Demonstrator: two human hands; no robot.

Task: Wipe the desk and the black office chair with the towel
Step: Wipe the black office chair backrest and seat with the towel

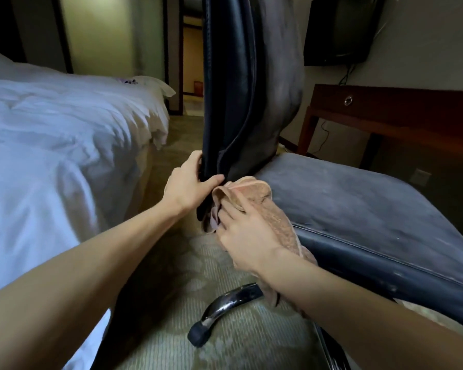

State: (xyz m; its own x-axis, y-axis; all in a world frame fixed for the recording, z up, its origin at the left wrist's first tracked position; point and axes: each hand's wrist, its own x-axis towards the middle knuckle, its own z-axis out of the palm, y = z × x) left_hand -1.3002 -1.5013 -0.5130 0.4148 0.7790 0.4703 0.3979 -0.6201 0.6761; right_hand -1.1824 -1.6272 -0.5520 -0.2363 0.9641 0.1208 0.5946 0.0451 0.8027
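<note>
The black office chair (241,84) stands side-on in the middle, its tall backrest upright and its dusty seat (340,198) stretching to the right. My left hand (187,182) grips the lower edge of the backrest, thumb on the near side. My right hand (246,231) holds a tan towel (254,193) bunched against the joint between backrest and seat; part of the towel hangs down under my wrist. The dark wooden desk (401,113) stands behind the chair at the right.
A bed with a white duvet (51,134) fills the left side, close to the chair. A chrome chair leg with a black castor (219,311) lies on the patterned carpet below. A wall-mounted TV (340,30) hangs above the desk. A doorway opens beyond the bed.
</note>
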